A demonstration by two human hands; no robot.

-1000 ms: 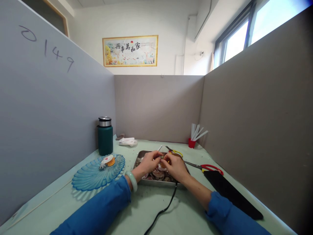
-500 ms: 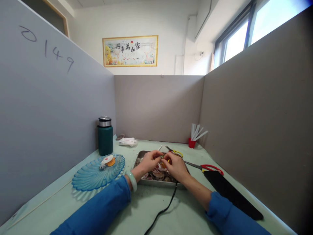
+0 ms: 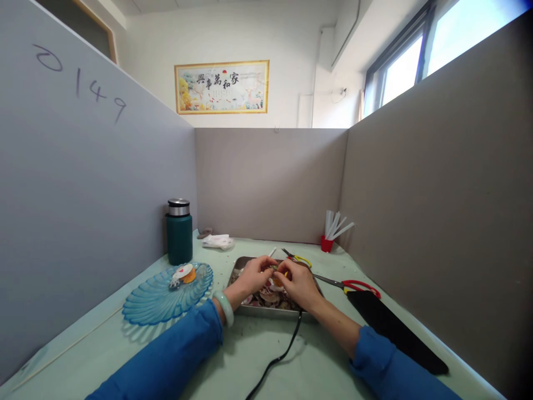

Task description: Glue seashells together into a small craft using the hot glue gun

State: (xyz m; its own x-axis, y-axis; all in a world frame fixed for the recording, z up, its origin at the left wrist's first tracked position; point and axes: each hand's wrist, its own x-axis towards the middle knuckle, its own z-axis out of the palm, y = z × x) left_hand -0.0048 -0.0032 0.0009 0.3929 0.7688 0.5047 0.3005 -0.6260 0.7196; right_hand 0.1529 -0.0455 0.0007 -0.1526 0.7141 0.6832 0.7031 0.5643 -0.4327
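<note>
Both hands meet over a steel tray (image 3: 244, 310) filled with several scallop shells (image 3: 270, 296). My left hand (image 3: 252, 276) is curled, its fingers pinching a scallop with orange and white flesh (image 3: 276, 280). My right hand (image 3: 297, 282) is closed on the same scallop from the right; what else it grips is hidden by the fingers. A jade bangle (image 3: 225, 308) sits on my left wrist. Blue sleeves cover both forearms.
A blue glass plate (image 3: 150, 303) with scallop meat (image 3: 184, 273) lies left of the tray. Behind it stands a green flask (image 3: 179, 232). Red-handled scissors (image 3: 350, 285), yellow-handled scissors (image 3: 297, 258), a black pouch (image 3: 391, 329), a red cup (image 3: 327, 243) and a black cable (image 3: 278, 354) surround the tray.
The fingers of both hands shifted slightly on the scallop. Nothing else moved.
</note>
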